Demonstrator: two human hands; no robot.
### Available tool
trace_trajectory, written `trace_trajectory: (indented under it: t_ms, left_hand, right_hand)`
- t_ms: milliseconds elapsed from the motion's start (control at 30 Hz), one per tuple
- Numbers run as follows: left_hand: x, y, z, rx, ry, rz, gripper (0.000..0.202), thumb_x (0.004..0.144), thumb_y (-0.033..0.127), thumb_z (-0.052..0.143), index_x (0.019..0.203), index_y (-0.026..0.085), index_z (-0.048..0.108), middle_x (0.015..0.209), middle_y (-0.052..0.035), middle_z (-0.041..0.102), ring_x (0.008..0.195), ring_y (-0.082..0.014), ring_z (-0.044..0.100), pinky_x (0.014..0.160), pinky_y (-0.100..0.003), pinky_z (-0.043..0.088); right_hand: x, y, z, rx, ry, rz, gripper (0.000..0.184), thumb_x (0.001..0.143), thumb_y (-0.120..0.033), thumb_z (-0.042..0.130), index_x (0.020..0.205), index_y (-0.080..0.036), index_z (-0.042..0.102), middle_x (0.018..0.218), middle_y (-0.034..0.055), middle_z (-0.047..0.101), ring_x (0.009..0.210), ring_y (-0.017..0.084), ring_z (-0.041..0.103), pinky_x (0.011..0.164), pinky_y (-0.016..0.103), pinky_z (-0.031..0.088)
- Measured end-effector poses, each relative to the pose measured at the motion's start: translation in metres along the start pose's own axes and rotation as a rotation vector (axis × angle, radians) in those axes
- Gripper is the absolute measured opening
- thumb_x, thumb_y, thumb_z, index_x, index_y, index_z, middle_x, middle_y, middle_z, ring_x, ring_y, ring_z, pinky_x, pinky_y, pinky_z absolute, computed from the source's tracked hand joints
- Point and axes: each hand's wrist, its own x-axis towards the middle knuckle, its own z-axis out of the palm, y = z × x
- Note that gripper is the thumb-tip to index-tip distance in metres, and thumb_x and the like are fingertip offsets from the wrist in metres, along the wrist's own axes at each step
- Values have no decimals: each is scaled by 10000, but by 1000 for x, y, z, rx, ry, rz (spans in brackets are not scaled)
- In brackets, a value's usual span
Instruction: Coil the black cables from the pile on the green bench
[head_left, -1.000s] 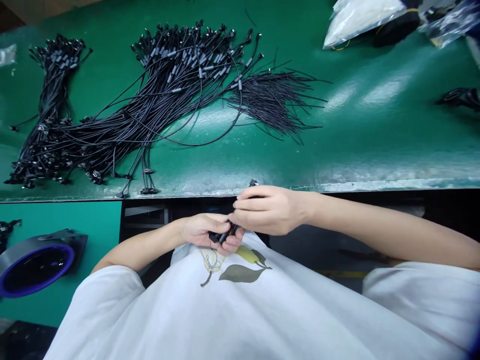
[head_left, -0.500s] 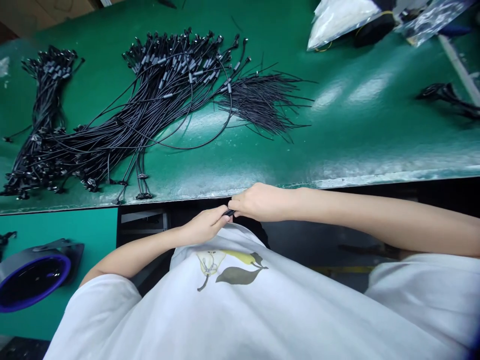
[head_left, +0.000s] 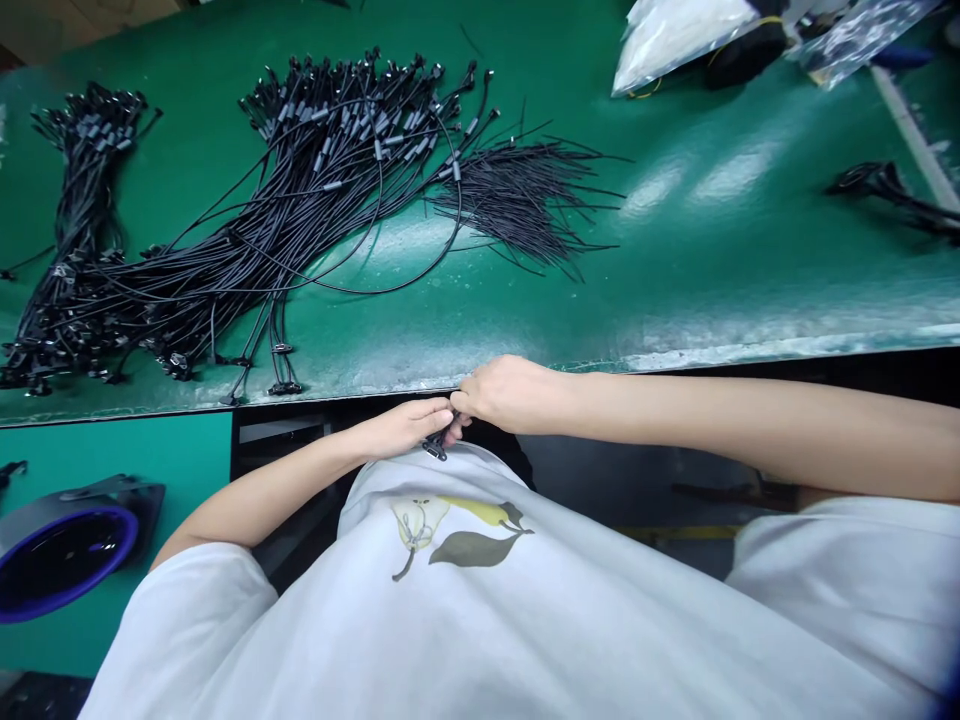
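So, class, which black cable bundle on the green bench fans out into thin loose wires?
The large middle bundle, whose thin wires spread rightward; the narrower neighbouring bundle shows none.

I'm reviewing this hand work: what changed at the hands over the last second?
The left hand and right hand have risen toward the green table edge, the right forearm levelling out. A small black cable connector now shows below them. Nothing is visibly taken or released. The black cable bundles stayed put.
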Motion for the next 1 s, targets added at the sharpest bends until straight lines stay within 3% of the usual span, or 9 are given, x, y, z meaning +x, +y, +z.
trace_trajectory:
  t_ms: [100, 200, 333, 500, 600, 733, 800, 900, 1000]
  left_hand:
    - [2, -1, 8, -135, 103, -50, 451, 847, 589, 545, 872, 140, 585, 784, -19, 503, 713, -136, 495, 712, -307, 466]
    - [1, -1, 13, -180, 122, -98, 468, 832, 594, 563, 832, 127, 593, 667, 26, 416, 598, -106, 408, 567, -257, 416]
    - [-2, -1, 11, -242, 145, -96, 454, 826, 570, 587, 818, 117, 606, 616, 46, 375, 544, -92, 363, 514, -240, 372]
    - [-2, -4, 8, -225, 162, -98, 434, 819, 567, 590, 815, 132, 586, 608, 47, 381, 546, -103, 380, 532, -244, 371]
    - [-3, -6, 9, 48, 236, -57, 387, 883, 536, 499, 810, 164, 579, 627, 19, 433, 587, -137, 412, 581, -267, 373]
    - [-6, -4, 7, 591, 384, 115, 236, 930, 367, 474, 843, 201, 618, 794, -57, 560, 777, -208, 480, 779, -331, 365]
    - [-8, 0, 4, 660, 368, 143, 222, 938, 338, 464, 866, 210, 631, 829, -69, 578, 805, -220, 485, 809, -335, 348]
    - [-12, 3, 0, 578, 220, 101, 258, 951, 371, 439, 908, 220, 643, 868, -62, 598, 813, -212, 504, 787, -309, 354]
    - [-13, -3, -4, 443, 166, 6, 323, 943, 449, 439, 858, 207, 636, 790, -30, 585, 740, -183, 494, 716, -285, 359]
  right_hand:
    - [2, 4, -5, 24, -36, 24, 190, 921, -131, 454, 931, -139, 644, 868, 99, 699, 761, 197, 645, 559, 273, 296]
    - [0, 12, -10, 144, -66, 3, 217, 964, -242, 454, 914, -160, 648, 868, 74, 708, 764, 181, 642, 563, 262, 304]
    - [-5, 20, -10, 337, 31, -77, 299, 995, -381, 410, 960, -190, 637, 920, 40, 704, 789, 155, 628, 594, 245, 336]
    - [-6, 10, -1, 148, 175, -9, 278, 990, -274, 410, 918, -146, 646, 879, 83, 676, 782, 171, 606, 604, 263, 318]
    - [-6, 9, -2, 154, 151, 56, 310, 991, -331, 411, 933, -138, 647, 882, 100, 670, 768, 174, 606, 593, 260, 324]
    - [-6, 12, -4, 469, -28, 33, 359, 1006, -377, 363, 964, -153, 641, 872, 61, 694, 725, 141, 621, 605, 231, 386]
    - [-6, 5, 1, 465, 25, 78, 335, 1006, -347, 365, 992, -151, 637, 897, 70, 702, 763, 153, 639, 632, 238, 410]
    - [-7, -11, 13, 277, 125, 162, 359, 998, -369, 373, 998, -120, 632, 898, 114, 699, 761, 192, 648, 604, 265, 402]
    - [-11, -1, 15, 316, 115, 60, 370, 983, -420, 404, 979, -144, 649, 899, 83, 701, 760, 180, 643, 589, 251, 389]
